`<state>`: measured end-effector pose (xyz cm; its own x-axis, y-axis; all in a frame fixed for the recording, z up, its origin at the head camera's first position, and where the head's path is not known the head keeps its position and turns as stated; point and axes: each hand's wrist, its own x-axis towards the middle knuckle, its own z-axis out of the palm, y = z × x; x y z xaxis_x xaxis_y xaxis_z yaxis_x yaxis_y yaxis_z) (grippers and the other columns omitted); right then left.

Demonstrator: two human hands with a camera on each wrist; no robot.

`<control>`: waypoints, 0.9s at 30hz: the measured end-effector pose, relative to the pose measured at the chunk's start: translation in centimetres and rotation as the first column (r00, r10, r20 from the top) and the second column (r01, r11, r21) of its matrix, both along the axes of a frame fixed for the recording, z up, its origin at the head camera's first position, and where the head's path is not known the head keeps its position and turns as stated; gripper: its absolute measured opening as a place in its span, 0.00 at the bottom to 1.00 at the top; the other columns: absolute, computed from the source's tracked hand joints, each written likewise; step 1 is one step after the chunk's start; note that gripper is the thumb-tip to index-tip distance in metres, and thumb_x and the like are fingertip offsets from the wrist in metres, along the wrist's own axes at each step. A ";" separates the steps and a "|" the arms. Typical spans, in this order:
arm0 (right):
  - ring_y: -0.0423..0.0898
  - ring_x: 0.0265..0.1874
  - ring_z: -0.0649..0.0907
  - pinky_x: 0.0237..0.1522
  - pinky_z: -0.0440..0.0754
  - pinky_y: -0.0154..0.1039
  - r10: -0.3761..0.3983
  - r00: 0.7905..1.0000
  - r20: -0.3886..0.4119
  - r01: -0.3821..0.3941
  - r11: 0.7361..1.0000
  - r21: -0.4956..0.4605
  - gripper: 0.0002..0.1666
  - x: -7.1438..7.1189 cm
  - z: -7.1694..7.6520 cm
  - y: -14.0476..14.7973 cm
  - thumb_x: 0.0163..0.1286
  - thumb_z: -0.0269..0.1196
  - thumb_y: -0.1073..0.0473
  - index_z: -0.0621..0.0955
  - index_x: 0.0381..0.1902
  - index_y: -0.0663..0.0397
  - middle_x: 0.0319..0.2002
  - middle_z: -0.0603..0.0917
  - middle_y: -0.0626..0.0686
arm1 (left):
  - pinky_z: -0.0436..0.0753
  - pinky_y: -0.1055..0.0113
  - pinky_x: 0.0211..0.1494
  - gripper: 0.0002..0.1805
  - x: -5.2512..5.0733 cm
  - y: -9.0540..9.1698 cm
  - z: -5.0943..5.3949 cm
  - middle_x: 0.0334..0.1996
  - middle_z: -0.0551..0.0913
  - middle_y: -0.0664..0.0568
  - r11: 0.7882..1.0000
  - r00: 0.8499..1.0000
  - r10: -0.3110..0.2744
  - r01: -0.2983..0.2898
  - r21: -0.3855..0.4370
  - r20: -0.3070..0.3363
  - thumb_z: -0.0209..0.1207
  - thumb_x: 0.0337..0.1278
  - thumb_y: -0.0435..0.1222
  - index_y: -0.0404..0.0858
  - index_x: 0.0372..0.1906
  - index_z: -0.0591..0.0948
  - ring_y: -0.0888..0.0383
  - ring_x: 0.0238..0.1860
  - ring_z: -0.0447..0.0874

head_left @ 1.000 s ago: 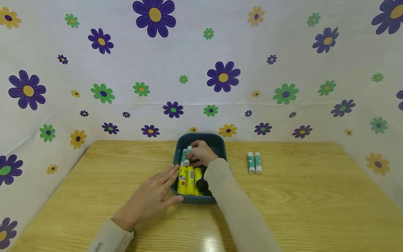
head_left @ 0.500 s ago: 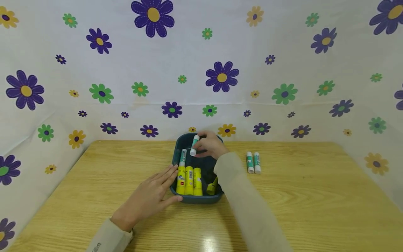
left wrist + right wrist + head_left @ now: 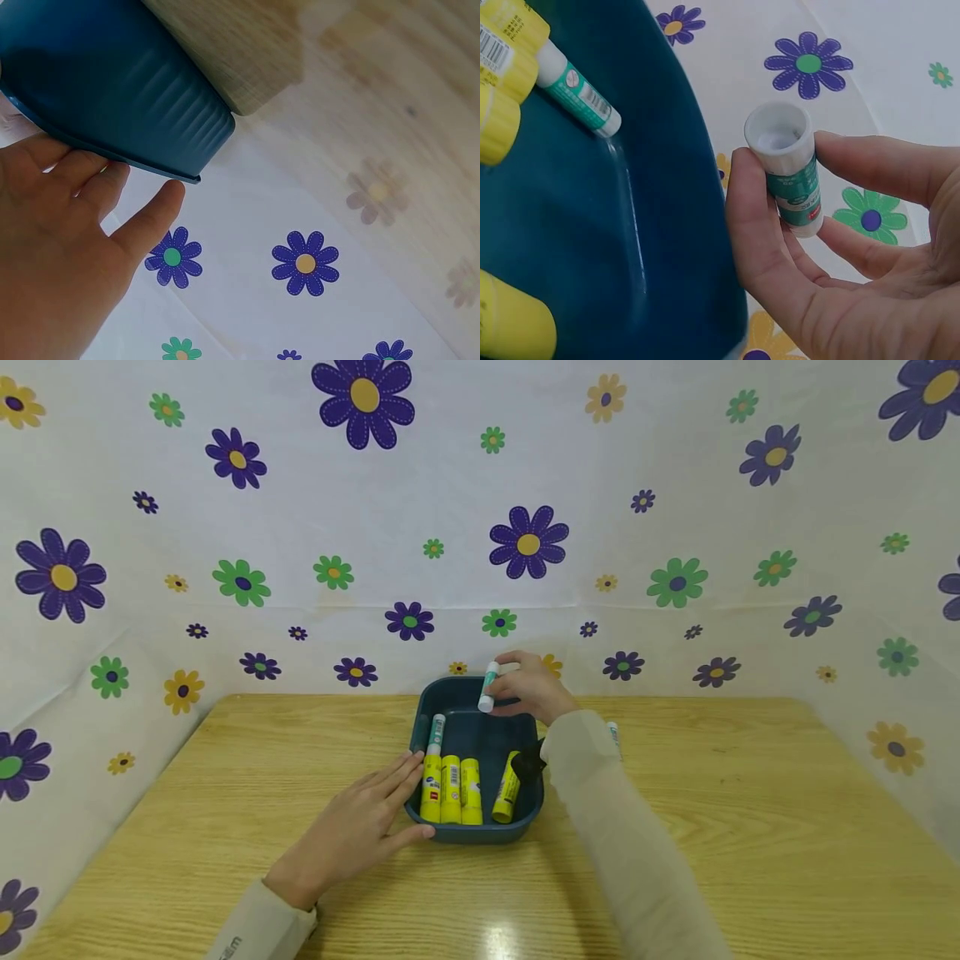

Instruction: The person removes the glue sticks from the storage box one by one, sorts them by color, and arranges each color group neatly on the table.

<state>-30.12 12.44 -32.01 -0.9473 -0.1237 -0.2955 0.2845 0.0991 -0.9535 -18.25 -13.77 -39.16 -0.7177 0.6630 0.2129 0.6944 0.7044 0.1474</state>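
Between thumb and fingers my right hand [image 3: 534, 687] pinches a small white-and-green glue stick [image 3: 795, 184], held above the back right of a dark blue plastic bin [image 3: 474, 835]. Its hollow round end faces the right wrist camera. With fairly straight fingers, my left hand [image 3: 356, 831] touches the bin's left rim, as the left wrist view also shows. Inside the bin, another white-and-green glue stick [image 3: 437, 733] lies along the left wall. Several thicker yellow glue sticks [image 3: 451, 789] lie at the near end, and one yellow glue stick [image 3: 506, 793] leans slantwise at the right.
Right of the bin, a white-and-green glue stick [image 3: 613, 735] on the wooden table [image 3: 750, 827] is mostly hidden by my right sleeve [image 3: 622, 827]. A white flowered cloth [image 3: 600, 568] hangs behind the table and along its sides.
My right hand has lifted the white-and-green glue stick from beside its neighbour in the bin and carried it up, back and right. My left hand stays at the rim.
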 end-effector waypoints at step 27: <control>0.60 0.54 0.78 0.60 0.79 0.57 0.059 0.995 -0.084 -0.058 0.998 0.023 0.41 1.1 -0.2 6.9 0.72 0.59 0.73 0.55 0.78 0.62 0.68 0.63 0.70 | 0.70 0.45 0.71 0.45 0.0 0.0 -0.1 0.76 0.61 0.38 1.000 1.000 0.001 -0.001 0.011 -0.003 0.52 0.71 0.61 0.28 0.74 0.66 0.43 0.76 0.59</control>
